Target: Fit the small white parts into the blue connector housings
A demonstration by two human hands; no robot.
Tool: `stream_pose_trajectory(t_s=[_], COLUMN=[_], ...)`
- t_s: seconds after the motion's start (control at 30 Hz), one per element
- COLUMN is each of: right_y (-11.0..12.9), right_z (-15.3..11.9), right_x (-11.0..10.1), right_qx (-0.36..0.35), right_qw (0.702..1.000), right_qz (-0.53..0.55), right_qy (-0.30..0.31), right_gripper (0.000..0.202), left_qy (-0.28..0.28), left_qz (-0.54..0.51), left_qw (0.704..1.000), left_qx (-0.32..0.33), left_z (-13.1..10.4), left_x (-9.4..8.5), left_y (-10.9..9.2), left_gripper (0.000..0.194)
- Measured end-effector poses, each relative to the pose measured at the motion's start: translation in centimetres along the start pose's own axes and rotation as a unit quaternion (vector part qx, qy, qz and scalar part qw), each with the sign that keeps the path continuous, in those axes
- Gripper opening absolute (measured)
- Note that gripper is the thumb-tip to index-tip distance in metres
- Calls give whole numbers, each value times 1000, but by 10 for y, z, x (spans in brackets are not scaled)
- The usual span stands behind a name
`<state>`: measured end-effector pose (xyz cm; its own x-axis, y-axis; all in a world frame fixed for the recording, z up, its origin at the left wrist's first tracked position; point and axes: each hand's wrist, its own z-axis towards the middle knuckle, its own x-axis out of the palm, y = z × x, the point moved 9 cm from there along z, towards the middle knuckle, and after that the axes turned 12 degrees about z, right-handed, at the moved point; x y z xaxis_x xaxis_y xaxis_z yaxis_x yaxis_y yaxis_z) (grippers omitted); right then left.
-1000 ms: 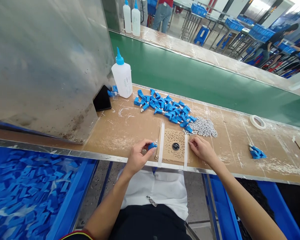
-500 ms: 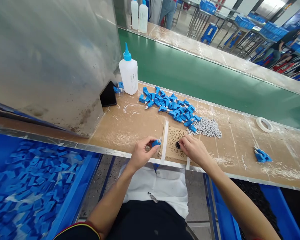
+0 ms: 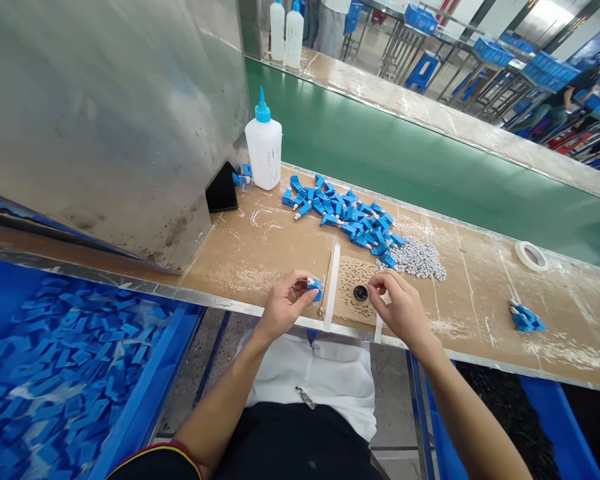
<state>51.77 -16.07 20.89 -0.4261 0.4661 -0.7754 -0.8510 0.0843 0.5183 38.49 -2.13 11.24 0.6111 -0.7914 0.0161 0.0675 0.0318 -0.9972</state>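
Note:
My left hand (image 3: 286, 303) is closed on a small blue plastic part (image 3: 315, 289) with a whitish piece at its top. Just right of a small round black dish (image 3: 361, 293), my right hand (image 3: 397, 301) has its thumb and fingertips pinched together; whatever they hold is too small to make out. The dish lies on a spotted cardboard piece (image 3: 345, 303) edged by white tape. Beyond the hands are a heap of blue parts (image 3: 350, 215) and a pile of small grey pieces (image 3: 420, 259).
A white bottle with a blue nozzle (image 3: 265, 153) stands behind, near a metal panel (image 3: 105, 120). Tape roll (image 3: 531, 256) and a few blue parts (image 3: 527, 318) lie right. A bin of blue parts (image 3: 70, 373) is lower left; a green belt (image 3: 405, 147) runs behind.
My right hand has moved right, off the black dish, which now shows fully. The blue part in my left hand has turned more upright. The view has shifted slightly.

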Motion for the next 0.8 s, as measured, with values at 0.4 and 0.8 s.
stream_pose_trajectory(t_s=[0.4,0.8], right_y=[42,42], right_z=[10,10], right_x=[53,59], right_qx=[47,42], right_qw=[965,969], right_qz=[226,216], right_qy=[-121,-114], right_gripper=[10,10], left_qy=[11,5], left_qz=[-6,23], left_qw=[1000,1000], left_qx=[10,12], left_z=[0,2], left_x=[0,-1], left_y=[-5,-11], left_gripper=[34,37])
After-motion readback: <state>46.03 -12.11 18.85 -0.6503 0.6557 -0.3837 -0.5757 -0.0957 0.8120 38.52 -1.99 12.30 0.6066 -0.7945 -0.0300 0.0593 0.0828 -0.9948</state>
